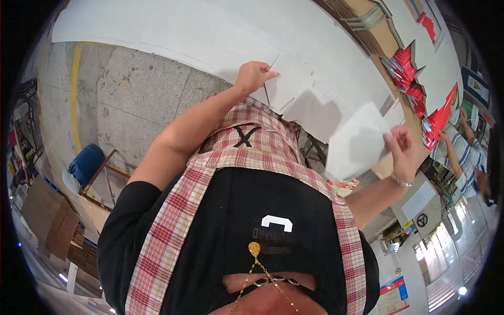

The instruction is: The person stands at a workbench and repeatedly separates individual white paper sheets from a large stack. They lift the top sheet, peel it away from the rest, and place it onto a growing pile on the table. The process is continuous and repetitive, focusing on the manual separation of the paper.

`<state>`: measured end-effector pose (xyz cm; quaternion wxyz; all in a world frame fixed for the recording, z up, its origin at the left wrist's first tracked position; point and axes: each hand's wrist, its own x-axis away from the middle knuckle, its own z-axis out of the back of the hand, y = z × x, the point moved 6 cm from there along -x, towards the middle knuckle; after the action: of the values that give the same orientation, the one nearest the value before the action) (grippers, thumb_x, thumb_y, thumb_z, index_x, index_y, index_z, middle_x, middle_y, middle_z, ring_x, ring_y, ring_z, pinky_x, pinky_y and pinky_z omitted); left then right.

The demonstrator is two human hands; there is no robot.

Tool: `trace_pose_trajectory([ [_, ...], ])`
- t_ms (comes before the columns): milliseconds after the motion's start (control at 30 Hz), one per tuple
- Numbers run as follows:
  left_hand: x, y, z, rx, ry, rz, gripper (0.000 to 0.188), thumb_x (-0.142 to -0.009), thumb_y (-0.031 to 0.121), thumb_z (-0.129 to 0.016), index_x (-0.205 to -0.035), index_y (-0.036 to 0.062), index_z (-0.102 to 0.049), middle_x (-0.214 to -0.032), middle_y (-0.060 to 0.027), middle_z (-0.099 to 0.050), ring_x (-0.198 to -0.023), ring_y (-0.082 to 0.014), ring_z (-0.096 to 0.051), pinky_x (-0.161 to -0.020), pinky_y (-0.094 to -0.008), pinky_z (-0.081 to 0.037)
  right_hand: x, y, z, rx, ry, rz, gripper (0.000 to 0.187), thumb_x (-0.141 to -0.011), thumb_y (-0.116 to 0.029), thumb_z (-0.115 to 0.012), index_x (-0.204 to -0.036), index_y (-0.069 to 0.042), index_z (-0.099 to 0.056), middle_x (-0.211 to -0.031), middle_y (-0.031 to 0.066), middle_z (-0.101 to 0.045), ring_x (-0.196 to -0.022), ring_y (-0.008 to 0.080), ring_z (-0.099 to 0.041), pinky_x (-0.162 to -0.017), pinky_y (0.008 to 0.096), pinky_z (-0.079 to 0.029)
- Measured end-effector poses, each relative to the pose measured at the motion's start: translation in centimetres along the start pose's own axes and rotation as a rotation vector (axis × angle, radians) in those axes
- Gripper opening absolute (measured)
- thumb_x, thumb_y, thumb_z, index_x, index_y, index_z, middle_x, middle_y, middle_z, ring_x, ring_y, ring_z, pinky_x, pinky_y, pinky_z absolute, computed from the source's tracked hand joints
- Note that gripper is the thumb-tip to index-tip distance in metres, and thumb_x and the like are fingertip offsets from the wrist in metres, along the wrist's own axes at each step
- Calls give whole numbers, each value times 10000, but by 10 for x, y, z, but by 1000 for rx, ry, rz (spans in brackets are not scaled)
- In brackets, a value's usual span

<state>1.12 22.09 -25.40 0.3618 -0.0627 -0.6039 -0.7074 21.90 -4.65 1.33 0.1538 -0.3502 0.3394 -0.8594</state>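
Observation:
My left hand (253, 77) is over the near edge of a long white board (199, 31), fingers pinched on a thin dark stick (266, 95). One end of the stick points away across the board and the other reaches back toward my apron; its exact kind is too small to make out. At the right, my right hand (405, 155) grips the edge of a white sheet (357, 139) with cut-off corners. The sheet is tilted up off the table, near my apron, and its shadow falls on the board.
Red-printed cardboard pieces (404, 68) lie beyond the board at the right, near a strapped brown cardboard stack (362, 18). Another person (464, 152) in a striped shirt stands there. A blue drum (86, 164) is on the floor at the left, by a yellow line (76, 97).

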Motion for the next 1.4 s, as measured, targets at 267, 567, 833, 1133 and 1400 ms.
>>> trace_pose_trajectory([
  [267, -2, -2, -2, 19, 14, -25, 355, -771, 379, -716, -754, 26, -691, -562, -96, -613, -471, -167, -581, -485, -302, -454, -161, 104, -181, 172, -26, 7, 253, -683, -219, -774, -810, -46, -641, -737, 37, -648, -676, 137, -599, -658, 273, -492],
  [567, 11, 7, 3, -160, 51, -98, 272, -825, 269, -669, -981, 46, -674, -773, -94, -672, -629, -187, -620, -618, -313, -518, -167, 77, -198, 388, -40, 84, 407, -629, -334, -809, -878, -46, -665, -903, 85, -654, -804, 206, -614, -733, 334, -500],
  [833, 61, 28, 31, -753, 89, -463, 496, -828, 174, -599, -1269, -7, -460, -1321, -124, -403, -1174, -290, -421, -978, -356, -400, -182, 100, -203, 247, -43, -35, 421, -600, -341, -835, -843, -31, -688, -763, 63, -660, -691, 166, -600, -659, 296, -488],
  [1133, 62, 27, 32, -800, 77, -492, 508, -816, 149, -587, -1267, -39, -447, -1331, -97, -402, -1185, -269, -420, -976, -363, -398, -172, 77, -197, 152, -115, -57, 337, -646, -246, -834, -839, -16, -680, -713, 18, -636, -651, 92, -550, -621, 241, -458],
  [1400, 67, 25, 34, -848, 133, -479, 464, -801, 143, -556, -1236, 2, -480, -1301, -41, -417, -1159, -226, -429, -922, -366, -416, -78, -22, -96, -224, -261, -50, 215, -694, -177, -776, -719, -35, -617, -675, -1, -600, -634, 78, -542, -610, 238, -435],
])
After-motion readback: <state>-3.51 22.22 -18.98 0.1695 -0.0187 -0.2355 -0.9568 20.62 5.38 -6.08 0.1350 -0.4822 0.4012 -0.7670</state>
